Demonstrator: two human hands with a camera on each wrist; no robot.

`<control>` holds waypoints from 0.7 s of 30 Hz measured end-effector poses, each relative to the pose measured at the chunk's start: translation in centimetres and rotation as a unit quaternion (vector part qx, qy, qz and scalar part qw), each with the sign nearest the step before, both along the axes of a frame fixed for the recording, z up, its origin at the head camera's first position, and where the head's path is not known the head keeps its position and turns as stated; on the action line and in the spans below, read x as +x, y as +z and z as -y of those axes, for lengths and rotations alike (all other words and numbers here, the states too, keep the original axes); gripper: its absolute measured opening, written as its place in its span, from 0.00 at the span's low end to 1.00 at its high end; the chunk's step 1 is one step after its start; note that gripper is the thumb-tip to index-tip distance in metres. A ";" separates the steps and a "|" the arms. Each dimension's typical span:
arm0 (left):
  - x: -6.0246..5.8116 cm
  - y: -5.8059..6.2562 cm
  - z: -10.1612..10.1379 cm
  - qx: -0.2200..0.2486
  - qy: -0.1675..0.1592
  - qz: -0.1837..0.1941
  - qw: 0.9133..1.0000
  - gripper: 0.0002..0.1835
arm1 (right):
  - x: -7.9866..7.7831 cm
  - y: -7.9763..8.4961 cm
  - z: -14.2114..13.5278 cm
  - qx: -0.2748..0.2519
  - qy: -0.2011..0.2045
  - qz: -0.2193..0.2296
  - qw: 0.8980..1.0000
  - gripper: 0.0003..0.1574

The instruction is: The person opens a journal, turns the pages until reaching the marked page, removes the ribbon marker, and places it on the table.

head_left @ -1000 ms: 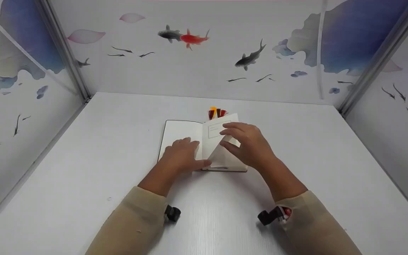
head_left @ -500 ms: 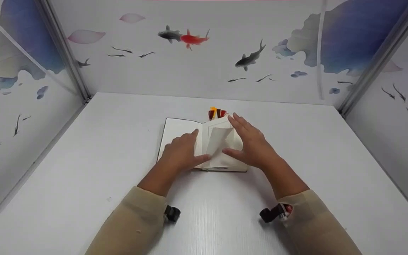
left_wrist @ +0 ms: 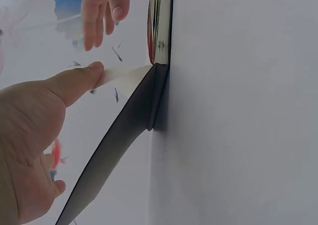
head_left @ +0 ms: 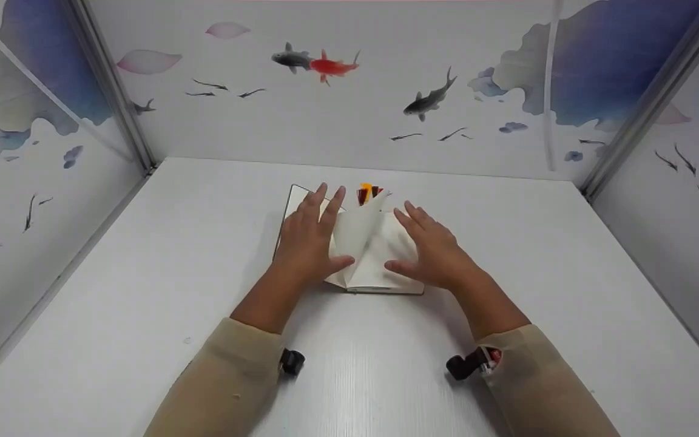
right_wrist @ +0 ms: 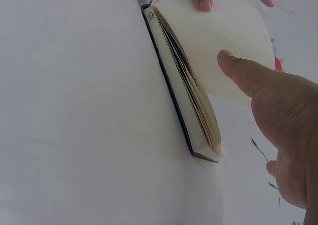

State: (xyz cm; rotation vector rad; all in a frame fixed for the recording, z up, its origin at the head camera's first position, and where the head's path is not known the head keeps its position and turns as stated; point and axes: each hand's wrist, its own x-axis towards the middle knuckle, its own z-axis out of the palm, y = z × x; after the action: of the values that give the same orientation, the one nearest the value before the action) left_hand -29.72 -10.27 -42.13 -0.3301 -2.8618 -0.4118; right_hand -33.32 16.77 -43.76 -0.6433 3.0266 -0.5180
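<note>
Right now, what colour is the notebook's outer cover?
Outer cover: dark grey to black, clearest in the left wrist view.

1. Between our left grip (head_left: 306, 237) and our right grip (head_left: 437, 250), a raised page (head_left: 357, 233) stands in the way; right of it, we have open room above the notebook (head_left: 399, 240).
2. Beneath our left grip, the dark cover (left_wrist: 119, 125) slopes up off the worktop (head_left: 361, 376), obstructing a low pass.
3. Beyond our grips, red and orange items (head_left: 366, 191) sit just behind the notebook; past them, the back wall (head_left: 337, 136) bounds us.
4. Outward of either grip, we could pass freely over the worktop.
</note>
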 end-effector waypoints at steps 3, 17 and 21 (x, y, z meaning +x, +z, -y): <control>0.1 0.3 0.0 -0.022 0.000 -0.014 1.000 0.68 | -0.1 -0.3 -0.1 0.015 -0.002 0.026 1.000 0.69; 0.1 0.6 -0.1 -0.076 -0.005 -0.026 0.997 0.64 | -0.6 -1.6 -0.4 0.081 0.012 0.113 0.990 0.66; 0.2 0.6 -0.1 -0.086 0.000 -0.019 0.996 0.62 | -0.8 -1.8 -0.2 0.103 0.027 0.120 0.987 0.63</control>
State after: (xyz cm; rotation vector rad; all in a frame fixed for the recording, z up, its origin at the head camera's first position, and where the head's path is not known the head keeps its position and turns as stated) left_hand -29.57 -10.16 -41.49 -0.3637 -2.8661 -0.1561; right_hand -34.13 17.01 -45.56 -0.6011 2.7775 -0.2556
